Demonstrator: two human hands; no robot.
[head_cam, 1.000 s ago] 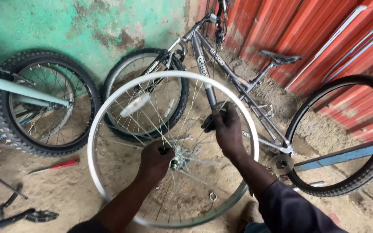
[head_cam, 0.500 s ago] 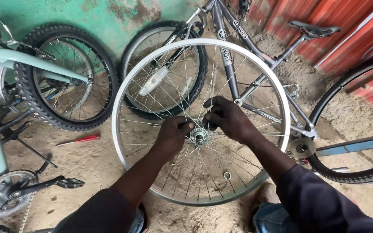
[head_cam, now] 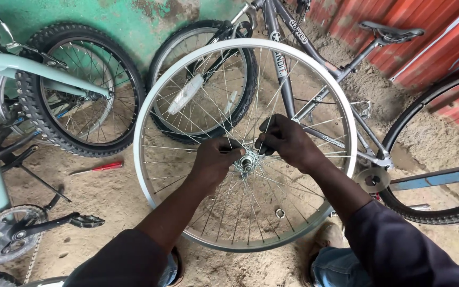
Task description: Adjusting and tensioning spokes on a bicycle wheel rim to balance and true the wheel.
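Standing upright on the sandy ground (head_cam: 107, 196), a bare silver wheel rim (head_cam: 150, 175) with thin spokes fills the middle of the view, its hub (head_cam: 246, 161) between both hands. The left hand (head_cam: 213, 159) is curled with its fingers threaded among the spokes just left of the hub, pinching at them; exactly what it grips is hidden. The right hand (head_cam: 288, 142) is closed into a loose fist just right of the hub, fingertips pressed onto the spokes there. Behind the rim a dark grey bicycle (head_cam: 293, 48) leans at the red corrugated wall (head_cam: 431, 48), its saddle (head_cam: 391, 31) near the top edge. A pale green bicycle (head_cam: 33, 69) with a knobby tyre (head_cam: 30, 114) stands by the green wall on the left. A red-handled screwdriver (head_cam: 99, 168) lies on the ground between that tyre and the rim.
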